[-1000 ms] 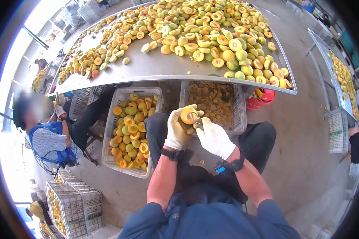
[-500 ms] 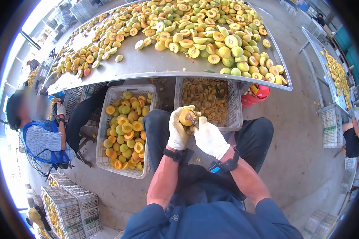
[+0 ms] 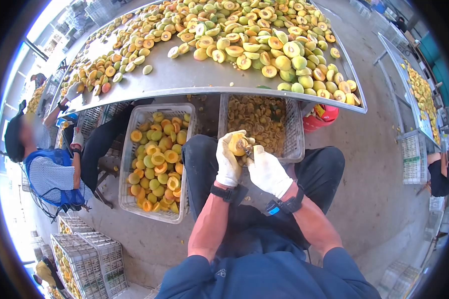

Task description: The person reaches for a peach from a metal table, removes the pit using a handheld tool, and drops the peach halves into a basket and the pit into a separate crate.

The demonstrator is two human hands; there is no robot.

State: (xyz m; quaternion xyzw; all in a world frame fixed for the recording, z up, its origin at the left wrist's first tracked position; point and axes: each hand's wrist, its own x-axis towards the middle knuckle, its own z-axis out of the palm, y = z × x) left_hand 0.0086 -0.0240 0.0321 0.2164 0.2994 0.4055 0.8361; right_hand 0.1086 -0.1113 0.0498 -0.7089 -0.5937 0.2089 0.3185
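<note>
My left hand (image 3: 228,159), in a white glove, is closed around a halved yellow fruit (image 3: 237,144) held over my lap. My right hand (image 3: 267,171), also gloved, grips a small pitting tool (image 3: 248,151) whose tip is pressed into the fruit's cut face. Both hands hover just in front of a white crate (image 3: 296,144) filled with pits and scraps. To the left of my knees stands another white crate (image 3: 129,164) full of pitted fruit halves.
A steel table (image 3: 184,79) above my knees carries several halved and whole fruits. A seated person in blue (image 3: 55,174) works at the left and reaches onto the table. A red bucket (image 3: 324,119) sits under the table's right end. Wire crates (image 3: 85,259) stand lower left.
My hands stayed together on the fruit and shifted slightly; the fruit has turned in my left hand. The person at the left has raised a hand onto the table.
</note>
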